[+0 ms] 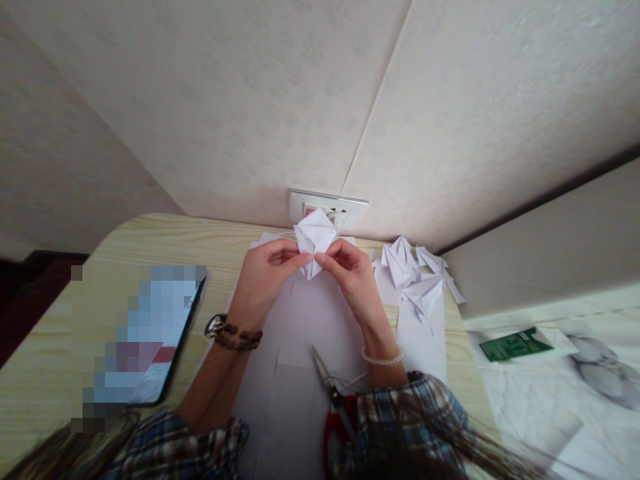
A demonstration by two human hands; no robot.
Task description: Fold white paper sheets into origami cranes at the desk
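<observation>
loose strands of long brown hair [55,453] hang closest, near eight and five o'clock, over blue, brown and white plaid cloth sleeves [430,393]. at the centre of the dial, a white, diamond-shaped piece of folded paper [316,230] is pinched by its lower part between the thumbs and fingers of both hands: the left hand [263,273] from eight o'clock, the right hand [353,270] from four, thumb tips close together. flat white paper sheets [310,320] spread beneath, toward six o'clock, on a pale wood-grain table [135,243]. red-handled metal scissors [337,399] lie at six o'clock beside the right sleeve, blades toward twelve. just short of four o'clock, pointed white folded-paper pieces [400,260] sit in a cluster. a flat dark-edged device [155,333], its lit screen partly pixelated, rests at eight. toward twelve, a white rectangular wall socket panel [353,207] is partly covered by the folded paper. past the table, near four, lies a green packet [517,345].
</observation>
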